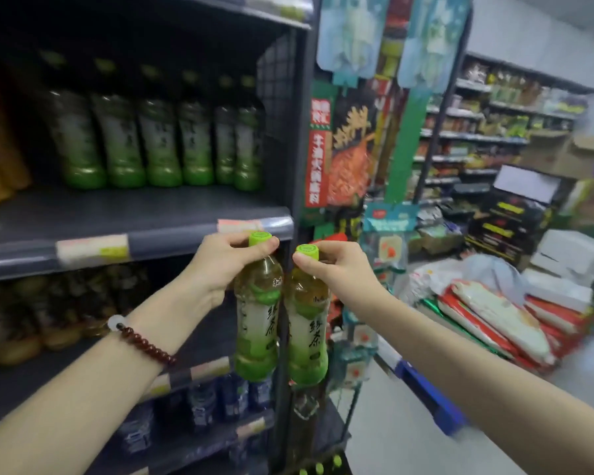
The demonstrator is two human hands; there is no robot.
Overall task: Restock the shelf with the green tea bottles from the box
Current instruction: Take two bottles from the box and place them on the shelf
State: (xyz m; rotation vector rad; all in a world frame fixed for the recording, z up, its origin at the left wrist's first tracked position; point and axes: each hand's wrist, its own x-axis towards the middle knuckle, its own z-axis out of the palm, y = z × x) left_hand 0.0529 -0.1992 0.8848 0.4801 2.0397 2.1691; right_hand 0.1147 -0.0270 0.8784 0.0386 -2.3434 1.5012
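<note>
A person's left hand point(232, 260) and right hand point(336, 269) each pinch the bright green screw cap of a clear plastic green tea bottle with a green-and-white label, the left bottle point(257, 313) and the right bottle point(307, 320) hanging upright and touching side by side, near the right end of the dark metal shelf point(134, 214). Farther back on that shelf stands a row of matching green tea bottles point(158, 138), with bare board in front of them. The box is not in view. Full of liquid, the bottles look fairly heavy and smooth-sided; a cap pinch seems adequate for carrying, though a hold round the waist would likely be steadier for placing.
</note>
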